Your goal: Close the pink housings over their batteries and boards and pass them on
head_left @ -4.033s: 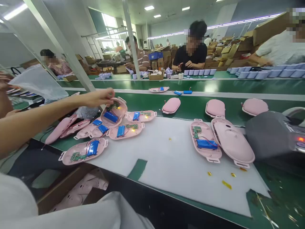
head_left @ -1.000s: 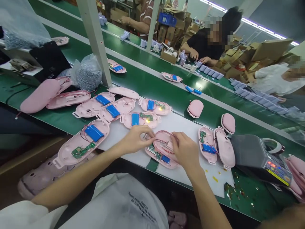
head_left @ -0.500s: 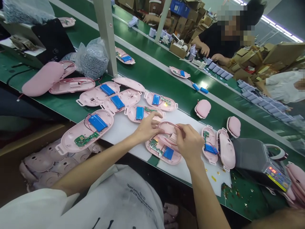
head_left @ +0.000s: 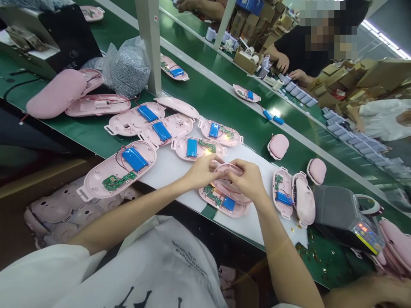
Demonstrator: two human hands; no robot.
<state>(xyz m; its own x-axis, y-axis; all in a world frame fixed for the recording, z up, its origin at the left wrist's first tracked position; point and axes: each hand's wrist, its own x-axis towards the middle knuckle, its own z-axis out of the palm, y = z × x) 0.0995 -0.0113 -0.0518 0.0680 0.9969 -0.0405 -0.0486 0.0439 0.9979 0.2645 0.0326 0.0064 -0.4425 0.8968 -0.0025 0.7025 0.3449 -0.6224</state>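
Our right hand (head_left: pixel 249 176) pinches the rim of the pink shell half (head_left: pixel 236 193) between our hands; our left hand (head_left: pixel 204 171) bends its fingers against it, their exact hold hidden. Just below lies the lower shell (head_left: pixel 240 209) with a blue battery (head_left: pixel 229 203) and green circuit board (head_left: pixel 214 196).

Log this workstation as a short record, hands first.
Left hand: fingers at the edge of a pink shell half; grip unclear
Right hand: pinching that pink shell half
Beneath the hands: open pink casing with a green circuit board and a blue battery
Surface: white sheet on a green bench
To the right: grey machine with a lit red display
Upper left: clear bag of small metal parts
Across the bench: person in a black top
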